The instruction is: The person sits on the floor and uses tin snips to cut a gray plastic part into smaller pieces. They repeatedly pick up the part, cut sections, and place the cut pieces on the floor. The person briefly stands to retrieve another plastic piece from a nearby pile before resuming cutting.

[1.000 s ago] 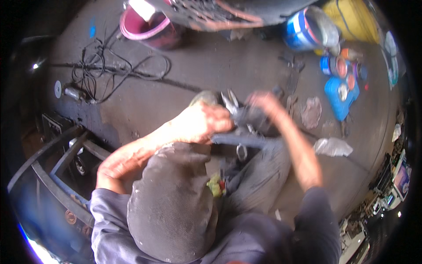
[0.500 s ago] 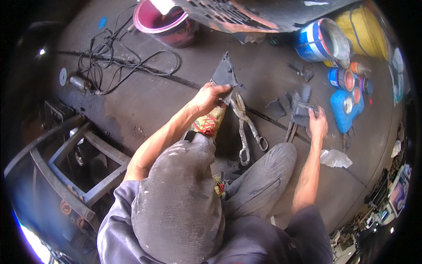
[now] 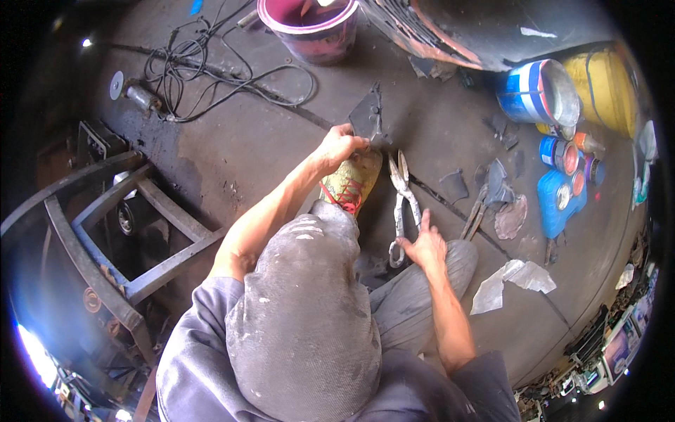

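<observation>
Left hand [image 3: 339,146] at 12 o'clock, you're pinching metal sheet [image 3: 367,116]; your right hand [image 3: 424,246] grips snips [image 3: 401,204] handles, 3 o'clock.

Dark grey metal sheet [image 3: 367,116] in my left grip [image 3: 339,145]; silver-grey tin snips [image 3: 402,200] at my right grip [image 3: 424,247]. Yellow-red patterned shoe [image 3: 354,184] between them. Pink bucket [image 3: 316,32] beyond, blue-white paint can [image 3: 532,95] to the right, grey floor [image 3: 253,148].
</observation>
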`<state>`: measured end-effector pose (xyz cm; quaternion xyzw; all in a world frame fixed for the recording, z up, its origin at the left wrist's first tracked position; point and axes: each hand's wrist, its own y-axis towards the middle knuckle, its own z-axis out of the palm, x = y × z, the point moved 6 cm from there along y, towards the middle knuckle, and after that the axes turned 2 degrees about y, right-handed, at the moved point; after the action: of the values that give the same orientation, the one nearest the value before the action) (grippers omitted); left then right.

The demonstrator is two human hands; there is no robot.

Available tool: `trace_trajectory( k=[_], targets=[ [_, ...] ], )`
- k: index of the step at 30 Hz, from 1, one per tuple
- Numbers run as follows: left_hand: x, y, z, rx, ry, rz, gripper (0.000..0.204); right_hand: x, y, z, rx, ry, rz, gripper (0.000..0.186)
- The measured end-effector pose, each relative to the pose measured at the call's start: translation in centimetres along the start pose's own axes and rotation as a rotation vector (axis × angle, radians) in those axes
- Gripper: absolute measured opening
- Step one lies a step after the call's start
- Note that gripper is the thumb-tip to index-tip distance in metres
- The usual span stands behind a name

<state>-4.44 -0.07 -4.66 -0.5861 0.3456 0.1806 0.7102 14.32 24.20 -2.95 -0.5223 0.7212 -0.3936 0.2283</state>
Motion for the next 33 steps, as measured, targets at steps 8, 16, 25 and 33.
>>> trace_trajectory(
  k=[8,16,25,33],
  targets=[
    [1.8,1.7,-0.7,0.094,-0.2,-0.031,0.019,-0.8,0.0,1.7,0.032,0.105,-0.116,0.119],
    [1.3,2.4,0.7,0.02,-0.317,0.003,0.02,0.8,0.1,1.8,0.001,0.222,-0.047,0.093],
    [1.8,6.0,3.2,-0.177,-0.648,-0.076,0.017,1.3,-0.3,5.8,0.578,1.597,-0.163,0.112],
    [1.4,8.2,5.2,-0.182,-0.098,-0.007,0.011,0.8,2.5,4.9,0.331,1.454,-0.198,0.099]
  ],
)
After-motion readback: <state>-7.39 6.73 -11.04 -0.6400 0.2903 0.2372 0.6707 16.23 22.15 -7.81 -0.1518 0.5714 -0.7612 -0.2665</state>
